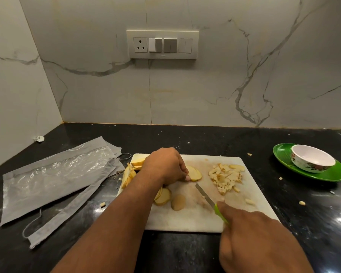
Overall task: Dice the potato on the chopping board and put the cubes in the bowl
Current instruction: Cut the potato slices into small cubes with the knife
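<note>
head view: on the chopping board (185, 223), the left hand (165, 166) pins stacked potato slices (194, 173) for cutting, the right hand (250, 229) grips the knife (205, 196), diced cubes (223, 178) heaped toward the empty bowl (313, 161) beyond its right edge.

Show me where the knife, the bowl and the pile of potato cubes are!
knife (204, 195), head view, middle of the blade
bowl (311, 157), head view, bare inside wall
pile of potato cubes (224, 178), head view, middle of the heap
</note>
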Available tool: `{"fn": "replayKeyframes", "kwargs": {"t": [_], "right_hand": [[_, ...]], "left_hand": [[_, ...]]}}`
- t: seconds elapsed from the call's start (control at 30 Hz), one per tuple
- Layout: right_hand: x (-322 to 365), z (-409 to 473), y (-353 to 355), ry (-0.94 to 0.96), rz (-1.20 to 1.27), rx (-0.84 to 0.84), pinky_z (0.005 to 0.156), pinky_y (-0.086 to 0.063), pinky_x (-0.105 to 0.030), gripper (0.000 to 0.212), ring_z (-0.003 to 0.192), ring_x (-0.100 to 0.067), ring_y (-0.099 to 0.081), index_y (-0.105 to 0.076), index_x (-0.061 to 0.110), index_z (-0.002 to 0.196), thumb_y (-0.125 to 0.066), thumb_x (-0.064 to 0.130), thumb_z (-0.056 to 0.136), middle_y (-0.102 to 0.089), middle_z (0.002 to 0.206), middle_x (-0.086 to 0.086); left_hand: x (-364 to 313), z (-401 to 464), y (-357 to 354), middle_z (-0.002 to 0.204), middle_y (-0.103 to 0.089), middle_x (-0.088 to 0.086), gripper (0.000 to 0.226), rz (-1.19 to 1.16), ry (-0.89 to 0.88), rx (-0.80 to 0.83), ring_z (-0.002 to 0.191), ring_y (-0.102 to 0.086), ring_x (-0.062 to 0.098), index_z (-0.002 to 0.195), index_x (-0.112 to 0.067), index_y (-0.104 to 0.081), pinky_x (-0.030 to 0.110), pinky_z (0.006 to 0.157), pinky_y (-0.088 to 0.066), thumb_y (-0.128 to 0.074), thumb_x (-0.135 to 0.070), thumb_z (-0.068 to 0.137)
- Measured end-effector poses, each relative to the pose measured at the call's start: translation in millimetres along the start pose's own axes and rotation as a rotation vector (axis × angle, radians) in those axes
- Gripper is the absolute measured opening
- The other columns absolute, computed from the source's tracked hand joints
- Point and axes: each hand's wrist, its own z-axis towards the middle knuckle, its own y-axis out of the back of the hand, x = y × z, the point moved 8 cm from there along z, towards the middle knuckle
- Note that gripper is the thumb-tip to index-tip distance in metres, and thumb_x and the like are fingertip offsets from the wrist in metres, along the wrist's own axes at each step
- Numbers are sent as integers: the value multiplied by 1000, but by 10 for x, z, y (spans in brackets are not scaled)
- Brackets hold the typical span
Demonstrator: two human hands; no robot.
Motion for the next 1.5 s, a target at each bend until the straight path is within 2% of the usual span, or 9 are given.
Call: {"fn": "replayKeyframes", "kwargs": {"t": [0.2,0.33,0.6,0.7,0.9,1.03,1.23,1.37,1.5], "right_hand": [[183,312,118,67,-7,-238,90,-47,-34,54,111,-18,-57,-36,36,147,-37,33,94,-60,129,6],[321,569,35,79,15,-223,90,-47,-33,50,115,-19,-57,-42,32,144,-42,32,94,-59,132,4],[135,205,-167,20,23,56,97,-43,-34,65,121,-22,-53,-11,42,155,-40,38,97,-50,138,0],[68,40,-70,-18,30,73,97,-42,-31,69,124,-22,-53,-9,48,154,-43,42,94,-47,140,0],[240,314,56,62,3,-188,88,-45,-32,52,111,-18,-57,-37,35,146,-40,33,95,-59,128,4],[395,528,-25,89,21,-204,83,-45,-31,48,108,-19,-58,-45,32,141,-46,33,93,-61,126,2],[228,314,-209,60,28,-41,93,-44,-35,60,117,-21,-55,-19,39,154,-36,35,97,-54,134,0],[135,92,-136,-18,55,114,103,-40,-34,69,128,-23,-49,-9,46,155,-43,41,95,-45,145,-1],[222,106,33,36,21,-46,95,-43,-34,60,118,-21,-54,-18,42,154,-37,38,97,-54,135,2]], "left_hand": [[46,-27,58,98,-77,-9,38,-38,23,-47,91,-67,10,106,-28,-82,34,87,-61,-89,-49,75],[47,-16,17,92,-78,-10,29,-17,0,-14,86,-68,9,103,-28,-83,35,87,-61,-85,-46,81],[61,30,18,94,-78,-11,23,-9,-22,-12,88,-68,8,104,-28,-83,36,89,-61,-83,-41,85],[59,27,41,91,-77,-9,24,-22,-18,-34,87,-68,9,101,-26,-83,35,88,-61,-85,-42,82],[15,-26,50,95,-76,-9,16,11,-16,-13,91,-66,9,103,-27,-82,35,94,-59,-82,-32,88],[28,-13,56,93,-77,-9,14,3,-5,-23,90,-67,9,101,-27,-83,34,94,-59,-82,-30,87],[46,24,49,93,-77,-9,15,-29,1,-18,90,-67,8,101,-26,-82,35,93,-59,-83,-29,87],[39,21,39,96,-77,-8,17,-29,-5,-5,93,-67,10,104,-26,-82,36,95,-59,-82,-30,87],[24,-22,77,94,-77,-8,17,-20,-7,-34,91,-68,10,102,-25,-82,33,93,-59,-83,-32,86]]}}
